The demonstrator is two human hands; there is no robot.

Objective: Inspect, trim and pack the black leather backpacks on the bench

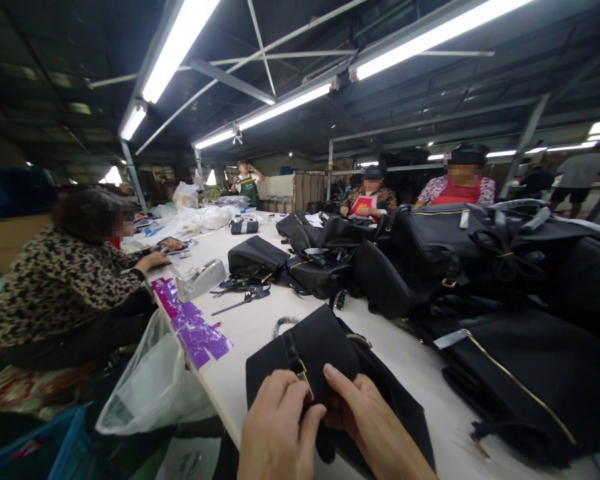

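A black bag (310, 337) with a flap, a short strap and gold-coloured metal fittings lies on the table in front of me. My left hand (280, 423) is closed, its fingers curled at the gold buckle (305, 381) on the strap. Beside it, my right hand (367, 417) grips the lower edge of the flap, thumb on top and fingers bent underneath. The right fingertips are partly hidden by the flap and the left hand. A wrapped handle (284, 325) stands up behind the bag.
Many black bags (430, 247) are heaped on the right. Loose black straps (243, 293) and a tape dispenser (203, 279) sit on the white table (280, 235). A plastic bag (150, 380) hangs at its left edge. A person (70, 280) works at left; others sit across.
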